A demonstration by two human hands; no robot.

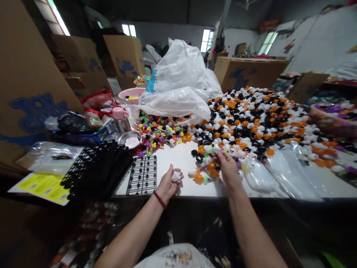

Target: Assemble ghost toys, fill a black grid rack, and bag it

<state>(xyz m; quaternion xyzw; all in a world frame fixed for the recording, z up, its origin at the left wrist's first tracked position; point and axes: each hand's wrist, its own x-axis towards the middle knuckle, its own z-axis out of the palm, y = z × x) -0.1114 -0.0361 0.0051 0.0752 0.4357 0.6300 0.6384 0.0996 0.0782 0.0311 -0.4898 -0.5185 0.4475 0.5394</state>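
Observation:
My left hand (167, 183), with a red bead bracelet at the wrist, is curled palm up around a small white plastic piece (176, 176). Just left of it lies a black plastic grid tray (142, 175) on the white table. My right hand (227, 165) reaches into the near edge of a heap, its thumb and fingers pinched together. Right at those fingertips is a small green piece (212, 150); whether it is gripped cannot be made out. Orange pumpkin-like pieces (213, 170) lie below and beside this hand.
A large heap of orange, black and white pieces (251, 123) covers the right back. Smaller colourful pieces (158, 136) lie left of it, before a big white plastic bag (181, 74). Stacked black trays (97, 167), a pink-lidded flask (119, 119) and clear bags (290, 171) flank the workspace.

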